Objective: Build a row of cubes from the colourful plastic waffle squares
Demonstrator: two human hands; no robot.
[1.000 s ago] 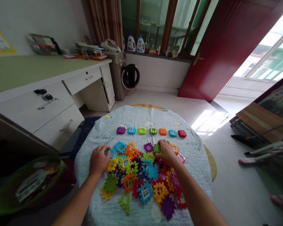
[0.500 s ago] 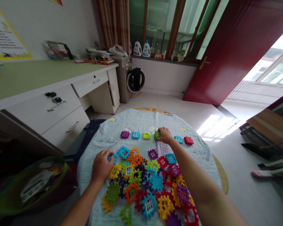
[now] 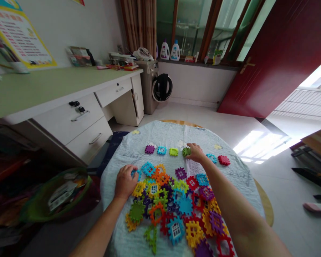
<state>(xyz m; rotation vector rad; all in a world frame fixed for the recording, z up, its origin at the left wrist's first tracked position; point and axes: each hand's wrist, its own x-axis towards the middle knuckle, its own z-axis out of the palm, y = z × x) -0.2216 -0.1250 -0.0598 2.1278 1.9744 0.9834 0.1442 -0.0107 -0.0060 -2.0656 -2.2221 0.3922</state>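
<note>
On the round table, my right hand [image 3: 197, 153] reaches to a row of toothed plastic building tiles, its fingers closed on the edge of a dark green tile [image 3: 186, 152]. Left of that tile lie a lime tile [image 3: 173, 152], a blue window tile [image 3: 162, 150] and a purple tile [image 3: 149, 149]. To the right are another blue tile [image 3: 211, 157] and a red tile [image 3: 224, 160]. My left hand [image 3: 126, 180] rests by the pile's left edge, fingers curled over a light blue tile [image 3: 138, 174], which is partly hidden. Between my arms spreads a mixed pile of tiles [image 3: 185, 205].
A pale cloth [image 3: 117, 217] covers the table. At the left stand a desk with drawers [image 3: 69, 117] and a green basket [image 3: 40, 210] of odds and ends. Behind are a washing machine [image 3: 147, 85] with its door ajar and a red door [image 3: 262, 60].
The view has turned slightly left, so the scene sits further right. My right hand stays at the dark green tile and my left hand at the light blue one.
</note>
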